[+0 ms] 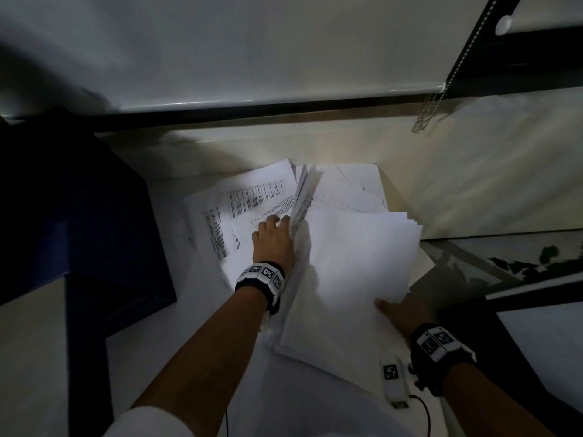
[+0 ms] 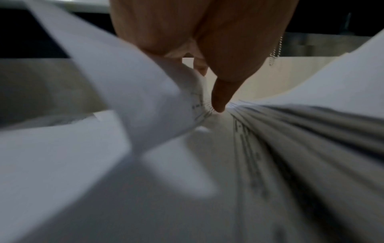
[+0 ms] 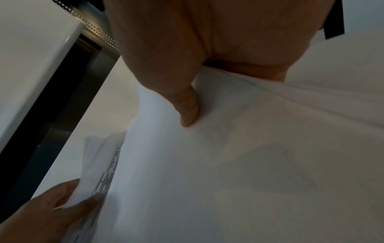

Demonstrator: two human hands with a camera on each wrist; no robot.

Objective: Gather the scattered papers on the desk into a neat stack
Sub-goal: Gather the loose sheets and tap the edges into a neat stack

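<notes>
Papers (image 1: pixel 347 247) lie in a messy pile near the back edge of the counter (image 1: pixel 473 171), some flat and some tipped up. The right hand (image 1: pixel 400 313) pinches the near corner of the big blank sheets, thumb on top. The left hand (image 1: pixel 273 241) curls its fingers round a lifted bunch of printed pages (image 1: pixel 252 203) in the middle of the pile. The gathering step looks about halfway done. Next, I think, the loose printed pages on the left need sliding under the big bunch, and then the edges need tapping straight.
</notes>
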